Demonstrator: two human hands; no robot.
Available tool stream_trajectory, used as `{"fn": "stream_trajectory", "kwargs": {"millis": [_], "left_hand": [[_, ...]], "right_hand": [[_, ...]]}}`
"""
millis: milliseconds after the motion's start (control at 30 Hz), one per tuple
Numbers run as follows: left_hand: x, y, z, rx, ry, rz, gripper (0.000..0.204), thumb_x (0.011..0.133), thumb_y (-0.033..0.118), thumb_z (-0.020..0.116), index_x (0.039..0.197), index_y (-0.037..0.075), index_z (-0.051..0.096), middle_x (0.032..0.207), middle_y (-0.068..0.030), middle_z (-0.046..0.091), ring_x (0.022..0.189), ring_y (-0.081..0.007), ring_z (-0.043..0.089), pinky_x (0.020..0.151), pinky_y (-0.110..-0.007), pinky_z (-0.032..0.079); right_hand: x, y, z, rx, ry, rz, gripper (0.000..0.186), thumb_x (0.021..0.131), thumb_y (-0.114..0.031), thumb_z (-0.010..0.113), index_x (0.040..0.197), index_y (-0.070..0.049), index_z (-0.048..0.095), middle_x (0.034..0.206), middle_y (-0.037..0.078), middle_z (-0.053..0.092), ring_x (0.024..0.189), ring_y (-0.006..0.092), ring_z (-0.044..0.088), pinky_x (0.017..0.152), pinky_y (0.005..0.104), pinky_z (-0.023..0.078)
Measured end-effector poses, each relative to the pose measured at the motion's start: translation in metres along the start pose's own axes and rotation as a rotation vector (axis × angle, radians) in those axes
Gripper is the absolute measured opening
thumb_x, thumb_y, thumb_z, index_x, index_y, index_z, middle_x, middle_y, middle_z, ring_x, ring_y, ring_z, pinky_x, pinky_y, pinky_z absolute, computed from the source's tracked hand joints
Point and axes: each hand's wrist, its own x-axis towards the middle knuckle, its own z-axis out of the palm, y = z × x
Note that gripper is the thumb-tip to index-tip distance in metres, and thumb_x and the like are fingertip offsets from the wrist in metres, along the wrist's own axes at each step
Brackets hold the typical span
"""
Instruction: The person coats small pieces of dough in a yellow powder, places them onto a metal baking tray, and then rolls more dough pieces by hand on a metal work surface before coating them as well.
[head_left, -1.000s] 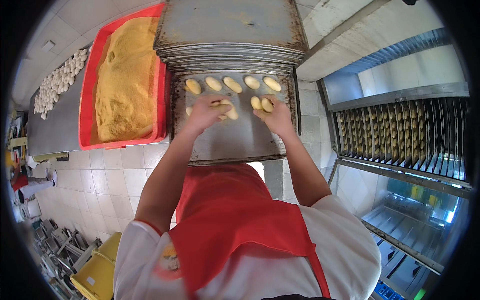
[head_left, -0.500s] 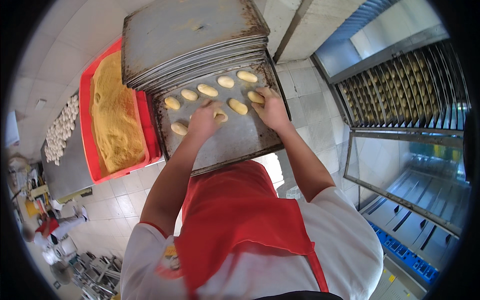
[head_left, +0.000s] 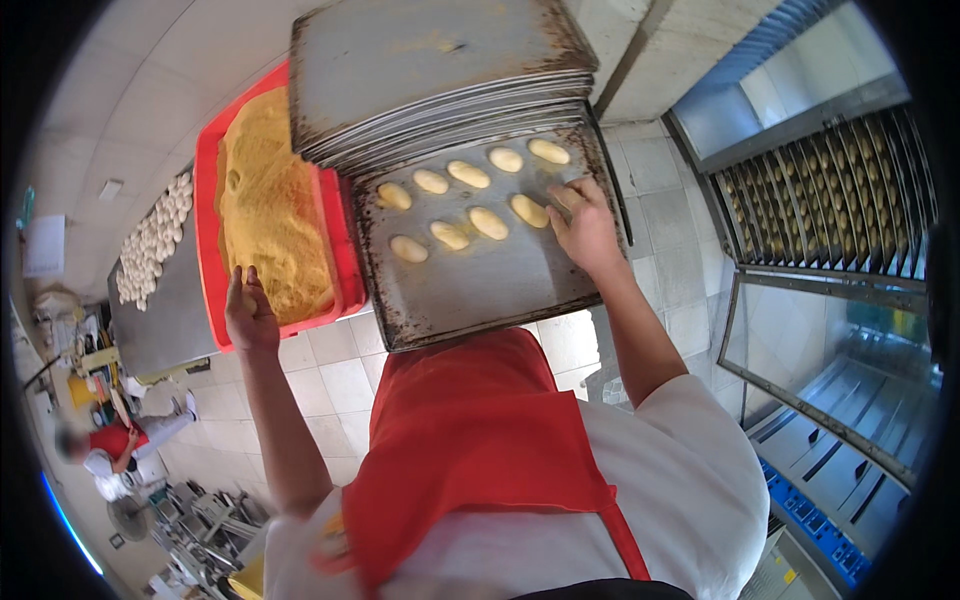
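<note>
My left hand [head_left: 252,312] is held up by the front left corner of a red tub [head_left: 352,245] of yellow crumb-like powder [head_left: 270,200]. Its fingers stretch upward, with nothing seen in them. My right hand [head_left: 590,230] is over the right side of a worn metal baking tray [head_left: 470,290]. Thumb and fingers bend round an oval dough piece that they mostly hide. Beside the thumb lies another pale dough piece [head_left: 530,210]. Several more lie in two rows, including one at the far right [head_left: 549,151] and one at the near left [head_left: 408,248].
A tall stack of baking trays [head_left: 440,60] covers the back of the working tray. Many white dough balls [head_left: 155,240] lie on a counter at left. On the right stands a rack [head_left: 820,190] with loaded trays, its glass door [head_left: 790,320] open. A person [head_left: 115,440] stands far left.
My left hand has left the dough on the tray and moved left to the red tub. My right hand stays at the tray's right side. The whole view has shifted somewhat.
</note>
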Motion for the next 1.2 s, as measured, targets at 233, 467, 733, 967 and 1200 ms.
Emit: {"fn": "stream_trajectory", "kwargs": {"millis": [233,467,733,967,1200], "left_hand": [[0.049,0.027,-0.092,0.381,0.0,0.143,0.044,0.099,0.003,0.062,0.14,-0.009,0.054,0.129,-0.0194,0.064,0.116,-0.027,0.067,0.101,-0.03,0.056],[0.112,0.032,-0.165,1.388,-0.404,-0.022,0.058,0.094,0.016,0.057,0.149,-0.003,0.05,0.145,-0.0331,0.055,0.139,-0.0429,0.052,0.115,-0.046,0.043],[0.141,0.036,-0.177,1.457,-0.483,-0.116,0.083,0.096,0.041,0.07,0.153,-0.011,0.039,0.149,-0.0353,0.052,0.141,-0.0439,0.051,0.118,-0.045,0.04],[0.149,0.028,-0.157,0.861,-0.345,-0.374,0.103,0.09,0.043,0.08,0.157,-0.011,0.023,0.15,-0.0332,0.049,0.14,-0.039,0.053,0.114,-0.042,0.046],[0.209,0.07,-0.088,0.503,-0.38,-0.165,0.067,0.093,0.008,0.074,0.148,-0.007,0.041,0.135,-0.0203,0.063,0.117,-0.0243,0.067,0.092,-0.034,0.057]], "right_hand": [[0.014,-0.07,0.049,0.023,-0.21,0.03,0.018,0.088,-0.002,0.072,0.106,-0.001,0.074,0.108,0.018,0.069,0.095,0.0354,0.07,0.088,0.043,0.057],[0.05,-0.319,0.182,0.15,-0.63,-0.343,0.049,0.09,-0.014,0.073,0.133,0.006,0.063,0.137,0.027,0.062,0.119,0.0422,0.066,0.1,0.0458,0.055],[0.035,-0.343,0.299,-0.085,-1.143,0.232,0.049,0.089,-0.018,0.073,0.131,0.001,0.054,0.118,0.023,0.064,0.108,0.0381,0.067,0.092,0.0468,0.058],[0.029,-0.364,0.33,0.958,-0.621,1.251,0.042,0.096,-0.013,0.071,0.134,-0.013,0.053,0.116,0.005,0.063,0.1,0.0237,0.067,0.086,0.0447,0.058],[0.123,-0.407,0.376,1.157,-0.416,0.928,0.061,0.095,-0.005,0.073,0.148,0.0,0.043,0.14,0.012,0.057,0.126,0.0205,0.058,0.102,0.0338,0.049]]}}
